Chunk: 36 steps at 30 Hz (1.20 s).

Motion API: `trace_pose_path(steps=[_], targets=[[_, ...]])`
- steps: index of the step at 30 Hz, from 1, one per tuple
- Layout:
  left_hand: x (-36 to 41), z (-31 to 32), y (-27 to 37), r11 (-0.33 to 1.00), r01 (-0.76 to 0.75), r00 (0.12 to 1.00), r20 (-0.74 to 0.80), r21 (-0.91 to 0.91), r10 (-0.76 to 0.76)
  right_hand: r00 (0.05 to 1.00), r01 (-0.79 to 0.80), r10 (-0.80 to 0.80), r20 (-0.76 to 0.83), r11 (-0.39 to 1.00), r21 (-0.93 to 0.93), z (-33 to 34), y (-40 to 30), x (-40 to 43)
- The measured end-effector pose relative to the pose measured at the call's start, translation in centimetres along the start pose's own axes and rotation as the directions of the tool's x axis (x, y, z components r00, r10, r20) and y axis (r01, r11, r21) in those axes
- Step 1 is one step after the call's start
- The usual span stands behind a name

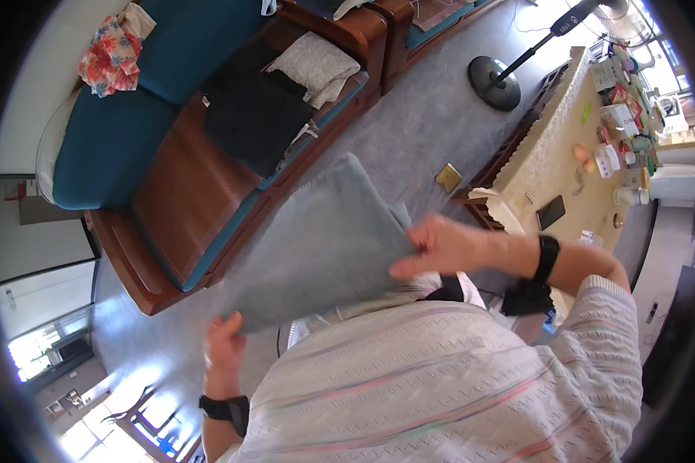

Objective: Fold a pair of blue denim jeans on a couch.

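Note:
A grey-blue cloth or garment [324, 249] is spread in the air before my body, blurred by motion. My left hand [226, 341] pinches its lower left corner between thumb and fingers. At its right edge, my right hand [434, 249] grips the fabric, the thumb in front. Both wrists wear black bands. Beyond the cloth, a black garment [255, 116] lies on the brown seat mat of a wooden sofa [197, 191], beside a folded light grey patterned cloth [315, 63]. A floral cloth [113, 58] hangs over the sofa's teal back cushion.
A table with a cream scalloped cloth [521, 168] stands at the right, bearing a phone [551, 212], fruit [580, 151], boxes and jars. A fan's round black base [494, 84] stands on the grey floor, and a small gold-coloured object [448, 177] lies near the table. A chair [150, 419] is at lower left.

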<state>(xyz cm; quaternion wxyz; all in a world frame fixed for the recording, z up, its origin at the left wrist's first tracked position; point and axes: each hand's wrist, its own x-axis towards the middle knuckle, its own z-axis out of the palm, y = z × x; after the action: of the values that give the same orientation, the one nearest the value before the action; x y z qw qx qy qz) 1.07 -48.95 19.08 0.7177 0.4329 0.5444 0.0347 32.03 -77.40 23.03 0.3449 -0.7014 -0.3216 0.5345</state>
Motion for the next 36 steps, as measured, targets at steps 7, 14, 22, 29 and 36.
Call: trace_pose_path(steps=[7,14,22,29,36], targets=[[-5.0,1.9,-3.4,0.914,0.352,0.932,0.158,-0.199,-0.325,0.998,-0.048,0.035,0.054,0.957,0.286,2.9,3.9,-2.1],[-2.5,2.4,-2.0,0.966,0.158,0.973,0.202,-0.205,-0.116,0.971,0.177,-0.179,-0.159,0.984,-0.025,1.9,2.7,-1.6],[-0.9,2.7,-2.7,0.943,0.321,0.935,0.19,-0.093,-0.299,0.979,-0.096,0.105,-0.176,0.994,0.058,2.7,2.6,-1.5],[-1.0,5.6,-2.4,0.709,0.455,0.846,-0.013,0.539,-0.534,0.965,-0.22,0.232,-0.119,0.97,0.107,3.8,4.5,-2.7],[-1.3,5.9,-2.0,0.691,0.503,0.821,-0.036,0.52,-0.571,0.955,-0.244,0.277,-0.107,0.937,0.249,3.9,4.5,-3.3]])
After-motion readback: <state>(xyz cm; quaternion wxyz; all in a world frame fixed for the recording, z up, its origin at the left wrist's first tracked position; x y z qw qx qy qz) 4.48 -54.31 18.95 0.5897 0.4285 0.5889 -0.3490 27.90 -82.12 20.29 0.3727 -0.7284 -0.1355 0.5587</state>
